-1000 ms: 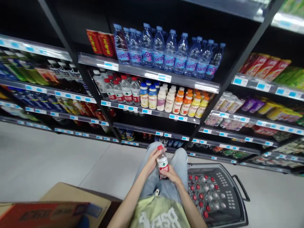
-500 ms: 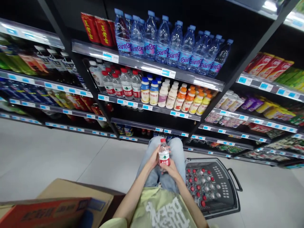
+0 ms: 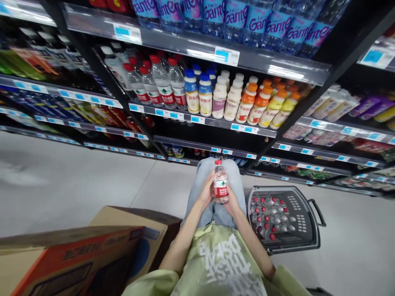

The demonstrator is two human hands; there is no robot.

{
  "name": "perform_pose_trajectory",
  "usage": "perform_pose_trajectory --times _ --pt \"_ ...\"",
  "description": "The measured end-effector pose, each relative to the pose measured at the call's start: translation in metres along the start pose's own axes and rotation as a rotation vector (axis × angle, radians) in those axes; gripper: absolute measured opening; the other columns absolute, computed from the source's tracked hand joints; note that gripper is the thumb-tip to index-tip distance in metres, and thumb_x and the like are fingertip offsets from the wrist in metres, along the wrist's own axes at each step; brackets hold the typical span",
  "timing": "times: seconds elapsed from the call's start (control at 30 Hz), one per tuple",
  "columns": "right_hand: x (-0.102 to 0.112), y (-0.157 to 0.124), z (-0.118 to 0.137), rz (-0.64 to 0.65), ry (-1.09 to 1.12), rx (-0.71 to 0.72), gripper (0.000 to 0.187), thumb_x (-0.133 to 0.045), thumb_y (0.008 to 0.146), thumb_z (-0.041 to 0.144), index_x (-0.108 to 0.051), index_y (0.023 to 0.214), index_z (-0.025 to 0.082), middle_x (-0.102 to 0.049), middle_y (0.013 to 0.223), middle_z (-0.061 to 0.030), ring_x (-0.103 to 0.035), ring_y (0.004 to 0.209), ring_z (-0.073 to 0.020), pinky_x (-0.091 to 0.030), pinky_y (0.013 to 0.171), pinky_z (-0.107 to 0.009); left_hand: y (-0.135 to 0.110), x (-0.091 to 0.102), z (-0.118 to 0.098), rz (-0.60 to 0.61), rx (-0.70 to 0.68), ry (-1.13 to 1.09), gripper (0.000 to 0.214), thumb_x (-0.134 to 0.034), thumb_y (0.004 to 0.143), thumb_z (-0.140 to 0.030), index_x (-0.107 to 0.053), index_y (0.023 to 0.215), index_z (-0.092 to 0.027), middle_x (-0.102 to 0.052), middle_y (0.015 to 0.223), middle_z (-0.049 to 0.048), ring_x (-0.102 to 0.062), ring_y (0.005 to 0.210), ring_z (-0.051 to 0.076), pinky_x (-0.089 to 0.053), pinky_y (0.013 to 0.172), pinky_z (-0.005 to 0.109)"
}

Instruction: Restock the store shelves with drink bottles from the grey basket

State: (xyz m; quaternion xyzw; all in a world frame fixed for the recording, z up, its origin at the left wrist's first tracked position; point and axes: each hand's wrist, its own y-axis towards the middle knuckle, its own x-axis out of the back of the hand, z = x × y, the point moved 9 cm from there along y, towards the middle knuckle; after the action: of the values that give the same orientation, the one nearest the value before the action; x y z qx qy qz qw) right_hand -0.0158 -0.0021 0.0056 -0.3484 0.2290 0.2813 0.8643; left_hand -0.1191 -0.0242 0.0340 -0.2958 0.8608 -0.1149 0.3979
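A small clear water bottle (image 3: 220, 187) with a red cap and a red and white label stands upright between my two hands, above my knees. My left hand (image 3: 207, 191) is closed round its left side. Round its lower right side, my right hand (image 3: 231, 199) grips it too, and the fingers behind the bottle are hidden. Similar red-capped water bottles (image 3: 166, 88) stand in a row on the shelf ahead. To my right, a grey shopping basket (image 3: 304, 246) holds several more bottles, some with red caps and some with pale tops.
Cardboard boxes (image 3: 101, 246) stand at my left. Ahead, milk drink bottles (image 3: 236, 100) share the shelf with the water. Larger blue-labelled bottles (image 3: 234, 18) fill the shelf above. The basket's handle (image 3: 319, 213) sticks out rightward over the pale floor (image 3: 354, 230).
The view has moved closer to the shelves and tipped downward. My right hand has shifted from the bottle's lower front to its right side, showing more of the label. Both hands still hold it.
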Motion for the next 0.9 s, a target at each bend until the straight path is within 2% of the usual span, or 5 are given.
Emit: perform_pose_trajectory --times 0.17,0.27,0.4,0.53,0.9 --pt "0.005 0.018 -0.003 -0.099 0.1 -0.003 0.056 -0.101 0.066 0.04 -0.075 0.116 0.031 -0.084 0.108 -0.0031 -0.079 0.089 -0.0291 -0.069 0.071 -0.041 0.022 0.015 0.007 -0.018 -0.001 0.169 0.048 -0.085 0.086 -0.037 -0.082 0.133 -0.03 -0.077 0.147 0.0097 -0.06 0.153 0.04 -0.052 0.123 0.046" --pt "-0.005 0.033 -0.001 -0.115 0.103 -0.008 0.054 -0.099 0.07 0.034 -0.076 0.119 0.029 -0.084 0.108 -0.0039 -0.079 0.093 -0.028 -0.068 0.077 -0.037 0.037 0.03 0.007 -0.058 0.014 0.202 0.057 -0.09 0.08 -0.039 -0.081 0.135 -0.027 -0.074 0.152 0.0106 -0.057 0.156 0.042 -0.052 0.124 0.045" --pt "-0.017 0.049 -0.001 -0.155 0.15 -0.032 0.035 -0.086 0.09 0.05 -0.077 0.115 0.026 -0.084 0.108 -0.0057 -0.079 0.099 -0.0262 -0.068 0.087 -0.036 0.048 0.044 0.003 -0.072 0.026 0.161 0.073 -0.094 0.077 -0.044 -0.075 0.144 -0.025 -0.072 0.156 0.011 -0.058 0.155 0.041 -0.05 0.126 0.046" --pt "-0.02 0.052 -0.011 -0.162 0.205 -0.101 0.046 -0.069 0.102 0.066 -0.079 0.116 0.023 -0.083 0.108 -0.0111 -0.08 0.1 -0.0283 -0.068 0.086 -0.04 0.043 0.051 0.0 -0.103 0.066 0.13 0.071 -0.094 0.079 -0.043 -0.074 0.145 -0.026 -0.075 0.151 0.0081 -0.06 0.153 0.036 -0.05 0.126 0.044" --pt "-0.007 0.041 -0.006 -0.126 0.025 -0.12 0.059 -0.074 0.093 0.077 -0.08 0.119 0.024 -0.082 0.12 -0.0151 -0.079 0.114 -0.0318 -0.069 0.087 -0.042 0.034 0.041 0.003 -0.117 0.069 0.059 0.066 -0.091 0.082 -0.042 -0.074 0.144 -0.026 -0.077 0.149 0.0068 -0.058 0.156 0.035 -0.046 0.13 0.045"
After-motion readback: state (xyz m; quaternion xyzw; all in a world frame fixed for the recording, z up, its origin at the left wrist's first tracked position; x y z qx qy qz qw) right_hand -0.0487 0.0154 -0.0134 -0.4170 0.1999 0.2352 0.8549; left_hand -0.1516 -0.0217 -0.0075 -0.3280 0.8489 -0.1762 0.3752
